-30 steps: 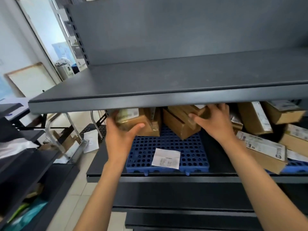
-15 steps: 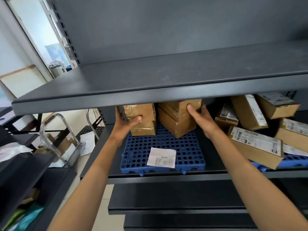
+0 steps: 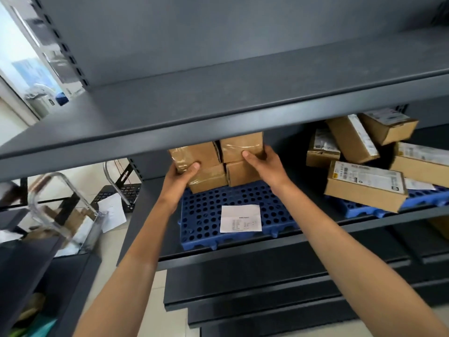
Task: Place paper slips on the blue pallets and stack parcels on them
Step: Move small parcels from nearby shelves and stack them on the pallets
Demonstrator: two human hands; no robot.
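A blue perforated pallet [image 3: 204, 215] lies on the middle shelf with a white paper slip [image 3: 240, 218] near its front edge. At its back stand brown taped parcels in two short stacks. My left hand [image 3: 182, 172] grips the upper left parcel [image 3: 194, 155], thumb on its front. My right hand [image 3: 263, 164] holds the upper right parcel [image 3: 240, 147], which rests on a lower parcel [image 3: 240, 172]. The upper shelf hides the parcels' tops.
The dark upper shelf [image 3: 218, 113] overhangs closely. To the right, several labelled parcels [image 3: 364, 183] lie jumbled on a second blue pallet [image 3: 422, 195]. A metal trolley handle [image 3: 60, 190] and papers on the floor [image 3: 114, 210] are at the left.
Both hands pushed the parcels back and squared them into two neat upright stacks at the pallet's rear. The camera moved closer and lower.
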